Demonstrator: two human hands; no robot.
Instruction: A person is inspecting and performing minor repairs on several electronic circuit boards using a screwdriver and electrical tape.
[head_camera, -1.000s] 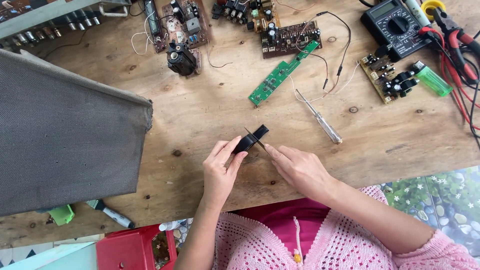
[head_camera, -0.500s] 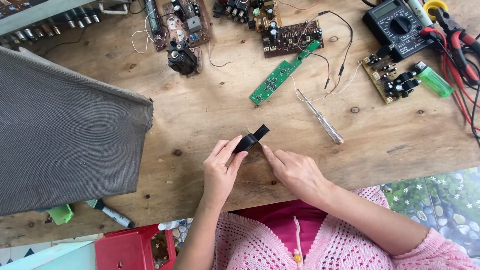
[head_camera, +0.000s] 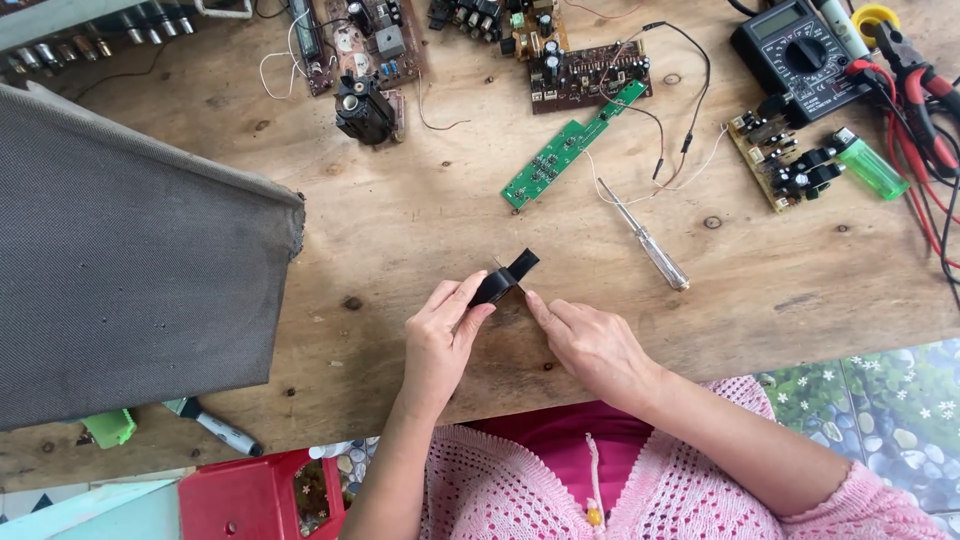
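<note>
A small black part (head_camera: 505, 279) sits near the front middle of the bench (head_camera: 400, 220), held just above the wood. Left hand (head_camera: 440, 335) pinches its lower end between thumb and fingers. Right hand (head_camera: 590, 340) lies beside it, forefinger tip touching the part's underside; whether it grips cannot be told. Beyond the part, a clear-handled screwdriver (head_camera: 645, 235) lies diagonal, apart from it. A narrow green board (head_camera: 572, 145) lies farther back, wired to a brown board (head_camera: 590, 72). At right rear: black meter (head_camera: 800, 55), red leads (head_camera: 925, 110), green lighter (head_camera: 872, 165). At left, grey cloth (head_camera: 130, 260) covers the bench; a marker (head_camera: 215, 428) lies at its front edge.
</note>
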